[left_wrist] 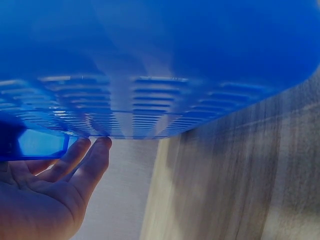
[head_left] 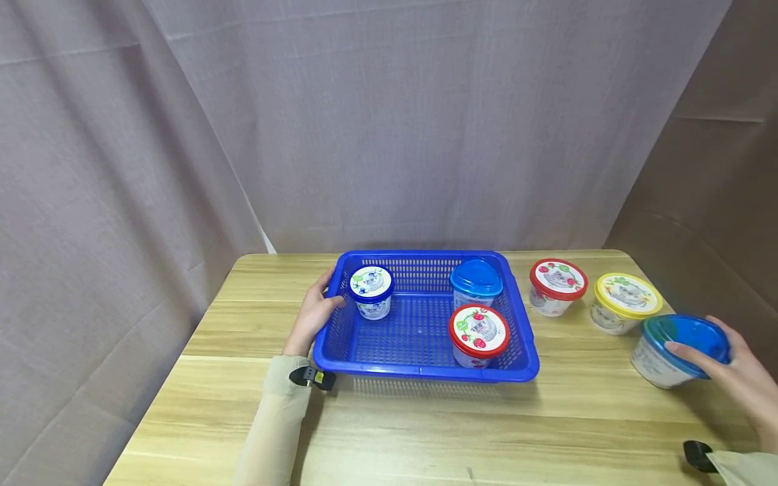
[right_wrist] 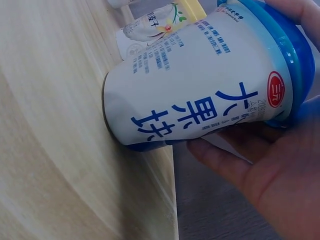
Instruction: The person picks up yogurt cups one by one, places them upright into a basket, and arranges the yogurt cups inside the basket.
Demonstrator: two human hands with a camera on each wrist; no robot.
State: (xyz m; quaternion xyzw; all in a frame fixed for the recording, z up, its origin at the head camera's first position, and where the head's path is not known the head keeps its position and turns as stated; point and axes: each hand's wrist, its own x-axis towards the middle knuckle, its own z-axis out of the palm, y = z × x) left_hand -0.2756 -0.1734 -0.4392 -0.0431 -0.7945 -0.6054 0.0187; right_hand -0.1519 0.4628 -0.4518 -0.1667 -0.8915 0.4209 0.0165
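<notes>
While the right hand (head_left: 738, 374) is curling its grip round the blue-lidded white plastic cup (head_left: 675, 351) tilted at the table's (head_left: 425, 432) right edge, the left hand (head_left: 313, 314), fingers relaxed, is steadying the blue plastic basket (head_left: 425, 368); lifting the cup level seems wise.

A blue slotted basket (head_left: 425, 368) sits on pale wood-grain table (head_left: 547, 425); the white blue-lidded cup (head_left: 675, 351) bears blue lettering.

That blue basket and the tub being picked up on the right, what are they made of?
Blue basket: looks like glossy moulded plastic, with slotted walls and floor. Blue-lidded tub in the right hand: seemingly thin printed plastic, smooth with a slight sheen; its wall dents near the base.
</notes>
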